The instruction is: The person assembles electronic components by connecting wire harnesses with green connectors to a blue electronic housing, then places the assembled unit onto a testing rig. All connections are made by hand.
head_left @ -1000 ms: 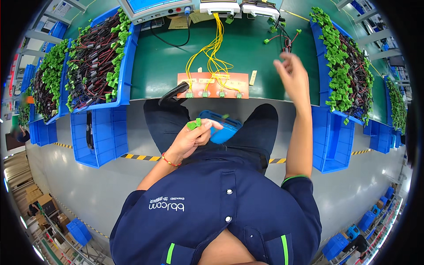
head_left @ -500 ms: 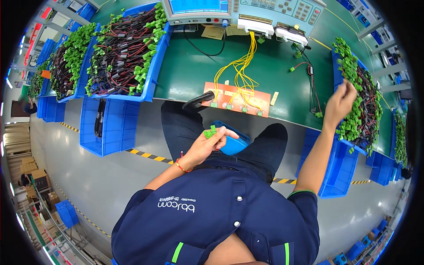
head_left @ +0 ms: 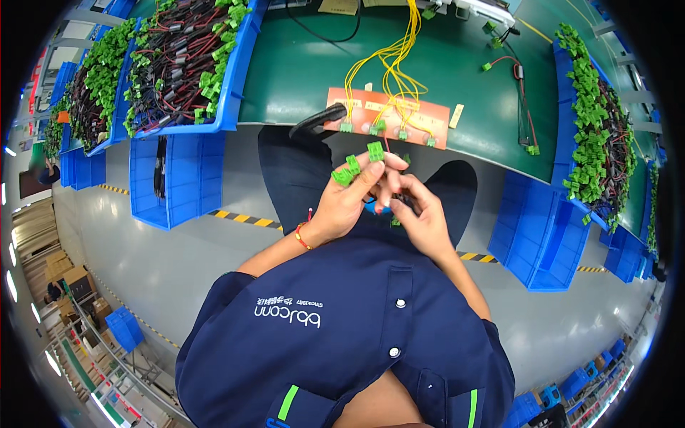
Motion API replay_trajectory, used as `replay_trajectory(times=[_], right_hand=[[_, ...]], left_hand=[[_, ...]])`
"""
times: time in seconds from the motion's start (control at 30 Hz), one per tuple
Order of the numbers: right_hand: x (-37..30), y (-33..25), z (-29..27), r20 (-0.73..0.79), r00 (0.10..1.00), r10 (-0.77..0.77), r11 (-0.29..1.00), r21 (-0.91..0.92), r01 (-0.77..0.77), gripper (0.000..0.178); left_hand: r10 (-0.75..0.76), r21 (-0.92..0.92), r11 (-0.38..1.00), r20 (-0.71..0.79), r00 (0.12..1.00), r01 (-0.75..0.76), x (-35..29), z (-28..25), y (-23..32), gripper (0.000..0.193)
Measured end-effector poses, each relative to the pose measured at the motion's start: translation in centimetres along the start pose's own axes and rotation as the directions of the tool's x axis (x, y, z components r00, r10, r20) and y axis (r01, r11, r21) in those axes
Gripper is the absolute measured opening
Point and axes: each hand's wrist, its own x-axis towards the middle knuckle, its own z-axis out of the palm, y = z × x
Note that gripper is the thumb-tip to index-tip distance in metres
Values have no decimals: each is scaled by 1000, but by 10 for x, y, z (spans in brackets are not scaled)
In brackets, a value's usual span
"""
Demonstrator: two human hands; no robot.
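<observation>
In front of my lap both hands are close together. My left hand (head_left: 349,201) is closed around green connectors (head_left: 345,172), and another green connector (head_left: 375,151) stands up at its fingertips. My right hand (head_left: 429,222) meets it from the right with bent fingers, pinching a cable whose dark part is mostly hidden between the hands. A short red wire and small green connector ends (head_left: 396,222) show around the fingers. Just beyond the hands, on the table edge, lies an orange board (head_left: 437,114) with green sockets along its near edge, joined to yellow wires (head_left: 389,60).
Blue bins (head_left: 232,78) full of cables with green connectors stand at left; another full bin (head_left: 564,107) is at right. Blue trays (head_left: 196,178) hang below the green table (head_left: 285,85). One loose cable (head_left: 524,100) lies on the table. A black handle-like thing (head_left: 317,120) overlaps the board.
My right hand has come from the right-hand bin to the middle, beside my left hand, and now grips a cable. My left hand has risen slightly toward the board. The view has shifted.
</observation>
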Motion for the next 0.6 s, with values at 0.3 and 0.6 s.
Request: replay_trajectory(times=[0.3,0.6], right_hand=[[25,12,11,-95,995,21,891,454,25,16],[44,22,32,-7,984,179,856,494,-152,22]], left_hand=[[-18,151,986,-315,949,69,-8,-36,-20,31],[-42,157,983,-286,957,90,3,-56,-20,31]])
